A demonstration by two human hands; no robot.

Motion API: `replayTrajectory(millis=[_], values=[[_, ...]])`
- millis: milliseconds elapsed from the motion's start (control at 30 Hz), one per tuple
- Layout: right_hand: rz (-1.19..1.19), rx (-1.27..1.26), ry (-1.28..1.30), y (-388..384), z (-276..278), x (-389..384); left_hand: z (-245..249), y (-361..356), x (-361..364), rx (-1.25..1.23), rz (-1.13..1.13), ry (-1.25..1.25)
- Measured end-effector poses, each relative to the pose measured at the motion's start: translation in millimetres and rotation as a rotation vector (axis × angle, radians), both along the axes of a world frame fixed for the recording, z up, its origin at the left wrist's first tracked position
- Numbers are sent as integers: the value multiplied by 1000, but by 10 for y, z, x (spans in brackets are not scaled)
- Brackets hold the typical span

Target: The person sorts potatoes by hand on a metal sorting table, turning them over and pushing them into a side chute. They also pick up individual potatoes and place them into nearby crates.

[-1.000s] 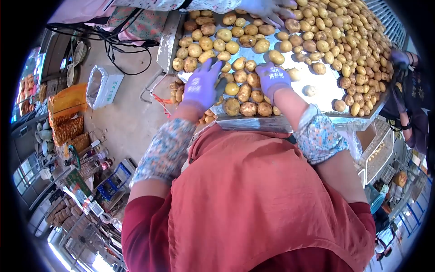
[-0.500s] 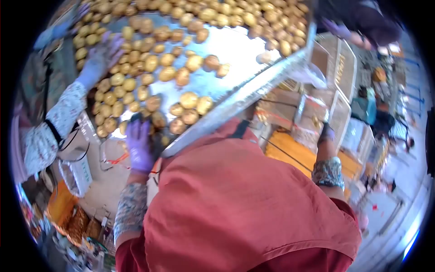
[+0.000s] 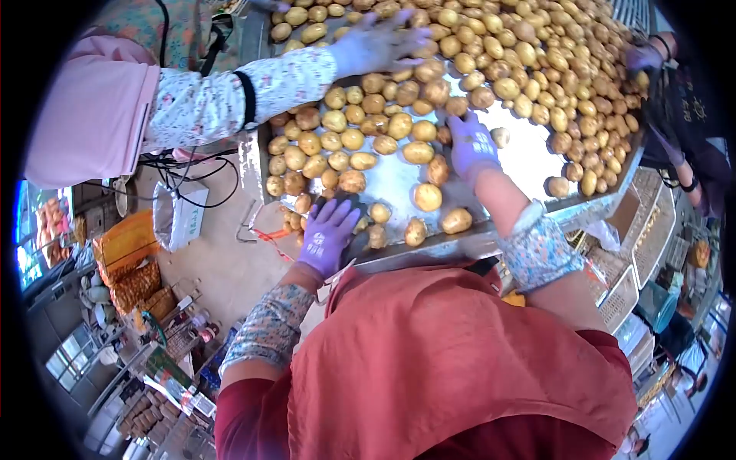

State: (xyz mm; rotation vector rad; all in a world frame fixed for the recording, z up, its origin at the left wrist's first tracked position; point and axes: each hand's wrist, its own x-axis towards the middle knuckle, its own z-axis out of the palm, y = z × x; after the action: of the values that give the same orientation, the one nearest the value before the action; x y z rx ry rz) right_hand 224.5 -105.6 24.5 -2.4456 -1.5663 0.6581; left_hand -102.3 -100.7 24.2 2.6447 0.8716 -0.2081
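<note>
The rounded potatoes (image 3: 506, 89) are yellowish to brown.

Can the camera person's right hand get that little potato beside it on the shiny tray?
Probably yes: the right hand is close beside the little potato, and nothing seems to lie between them on the shiny tray.
</note>
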Motion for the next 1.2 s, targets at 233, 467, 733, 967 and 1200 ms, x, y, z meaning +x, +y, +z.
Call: replayTrajectory(millis=[233, 467, 733, 967, 1200], values=[[196, -13, 305, -781, -74, 29, 186, 822, 809, 114, 169, -468], [215, 550, 187, -56, 360, -18, -108, 1490, 1865, 350, -5, 19], [304, -206, 140, 229, 176, -354, -2, 1324, 1933, 60, -4, 296], [-83, 38, 1049, -364, -357, 30, -232, 959, 1066, -34, 390, -276], [21, 657, 817, -1247, -174, -250, 598, -540, 1617, 87, -72, -556]])
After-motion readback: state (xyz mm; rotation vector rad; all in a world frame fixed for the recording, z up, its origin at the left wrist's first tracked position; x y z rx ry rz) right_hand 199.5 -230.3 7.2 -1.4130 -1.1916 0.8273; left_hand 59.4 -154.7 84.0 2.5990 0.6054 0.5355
